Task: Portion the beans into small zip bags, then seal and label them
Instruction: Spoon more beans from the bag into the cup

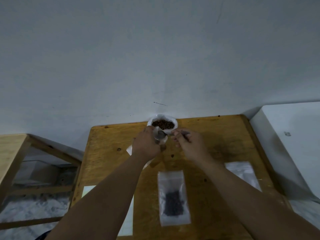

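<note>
A white bag of brown beans [163, 124] stands open at the far edge of the wooden table [216, 135], against the wall. Just in front of it my left hand [146, 143] holds a small clear zip bag [160, 138] upright with its mouth open. My right hand [187, 143] grips a metal spoon [162, 134], whose bowl sits at the mouth of that small bag. A zip bag with dark beans in it [174, 198] lies flat near the table's front, between my forearms.
Empty zip bags [242, 172] lie at the right of the table. White label sheets [127, 220] lie under my left forearm. A wooden frame [15, 153] stands to the left and a white surface [285, 135] adjoins the table on the right.
</note>
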